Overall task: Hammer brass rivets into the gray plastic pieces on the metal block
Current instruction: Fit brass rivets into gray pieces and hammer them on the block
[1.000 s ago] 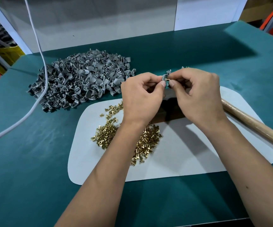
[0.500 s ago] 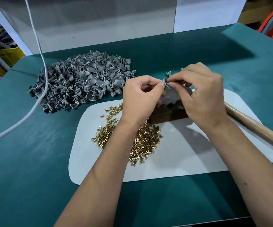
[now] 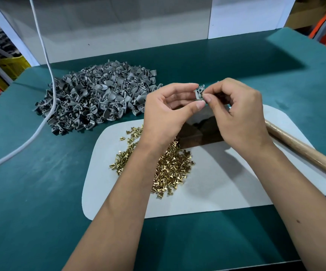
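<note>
I see my left hand (image 3: 165, 112) pinching the light, stiff gray plastic piece (image 3: 199, 93) by its edges while my right hand (image 3: 236, 116), fingers curled, pinches at its face, best gripped there.

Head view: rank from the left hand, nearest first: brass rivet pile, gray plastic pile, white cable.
From the left hand:
1. Brass rivet pile: on the white mat, under the left wrist.
2. Gray plastic pile: on the green table, to the hand's left.
3. White cable: draped over that pile's far-left edge.
</note>
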Action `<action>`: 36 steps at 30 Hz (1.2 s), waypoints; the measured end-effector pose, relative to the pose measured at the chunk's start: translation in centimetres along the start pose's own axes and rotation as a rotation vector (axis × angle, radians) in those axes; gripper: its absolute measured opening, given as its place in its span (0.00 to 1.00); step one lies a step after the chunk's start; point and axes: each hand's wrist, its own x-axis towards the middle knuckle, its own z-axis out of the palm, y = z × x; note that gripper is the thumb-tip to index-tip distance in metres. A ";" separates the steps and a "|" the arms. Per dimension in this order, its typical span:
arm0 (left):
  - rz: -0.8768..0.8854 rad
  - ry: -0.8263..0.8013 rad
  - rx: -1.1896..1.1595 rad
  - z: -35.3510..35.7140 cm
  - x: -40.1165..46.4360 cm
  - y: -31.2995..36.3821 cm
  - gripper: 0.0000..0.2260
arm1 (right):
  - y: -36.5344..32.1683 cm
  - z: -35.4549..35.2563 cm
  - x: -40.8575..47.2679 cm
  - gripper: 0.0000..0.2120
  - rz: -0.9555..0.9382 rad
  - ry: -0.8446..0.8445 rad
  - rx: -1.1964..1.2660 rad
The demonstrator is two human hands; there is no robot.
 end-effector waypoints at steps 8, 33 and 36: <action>0.015 -0.021 0.028 -0.5 0.1 0.3 0.15 | 0.2 -0.2 0.0 0.03 -0.121 -0.031 -0.074; -0.054 -0.030 0.147 -0.5 -0.5 1.5 0.15 | 0.4 -0.8 0.1 0.03 -0.156 -0.136 -0.037; -0.043 -0.034 0.125 -0.4 -0.4 1.0 0.15 | 0.7 -0.9 0.2 0.03 -0.153 -0.138 -0.032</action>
